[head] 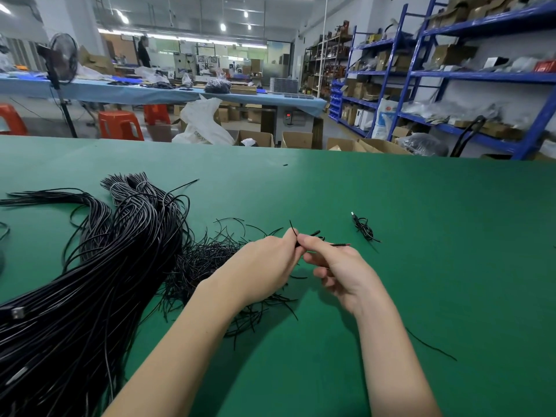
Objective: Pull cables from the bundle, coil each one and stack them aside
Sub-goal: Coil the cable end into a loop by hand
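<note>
A thick bundle of black cables (99,266) lies across the left of the green table (421,236). Beside it sits a loose heap of thin black ties (207,260). My left hand (264,266) and my right hand (337,266) meet at the table's middle, both pinching a small black cable (310,236) whose ends stick out above the fingers and to the right. What lies inside the palms is hidden. One coiled cable with a plug (364,228) rests on the table to the right of my hands.
A single loose black strand (430,344) lies at the right near my forearm. Beyond the table's far edge are cardboard boxes (296,139), orange stools (120,124), a standing fan (61,61) and blue shelving (451,73). A person stands far back.
</note>
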